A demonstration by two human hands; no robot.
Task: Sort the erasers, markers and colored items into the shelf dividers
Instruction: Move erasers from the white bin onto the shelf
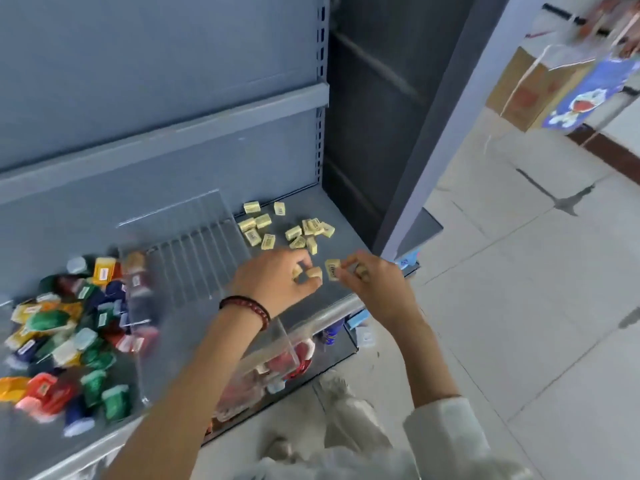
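Note:
Several small cream erasers (297, 232) lie scattered on the grey shelf (343, 244) at its right end. My left hand (277, 278) grips erasers, one (314, 273) showing between thumb and fingers. My right hand (374, 282) pinches another eraser (332, 270) right beside it. A clear plastic divider (194, 237) stands between the erasers and a heap of colored items (69, 334) at the left.
A second clear divider (277, 344) runs along the shelf's front edge under my left forearm. The lower shelf (339, 355) holds red and blue packets. A tiled floor (519, 306) with cardboard boxes (530, 88) lies to the right.

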